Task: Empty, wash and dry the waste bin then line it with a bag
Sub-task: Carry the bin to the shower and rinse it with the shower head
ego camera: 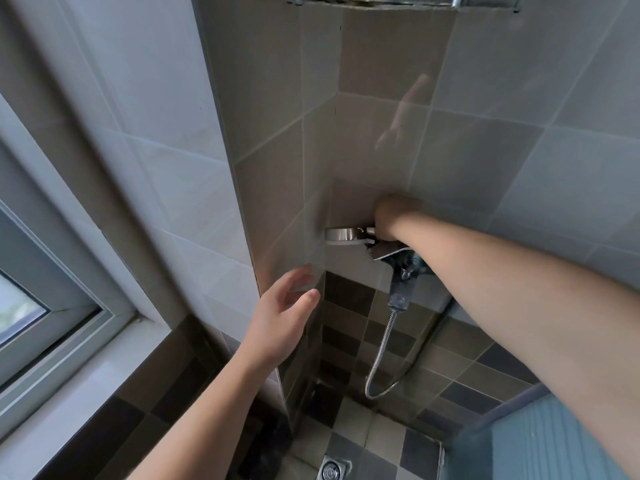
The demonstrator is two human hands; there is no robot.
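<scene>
No waste bin is plainly in view. A chrome shower head [343, 235] sticks out from the tiled wall at mid-height. My right hand [394, 213] reaches across to it and is curled over its handle, with the fingers mostly hidden behind the wrist. Below that hand sit the mixer tap [401, 271] and a metal hose [381, 348] that loops down to the floor. My left hand [282, 317] hovers with relaxed, spread fingers beside the wall corner, holding nothing and below the shower head.
A window with a white sill [69, 386] runs along the left. The checkered tile floor has a round drain [330, 470] at the bottom. A blue ribbed surface [540, 441] fills the lower right corner; I cannot tell what it is.
</scene>
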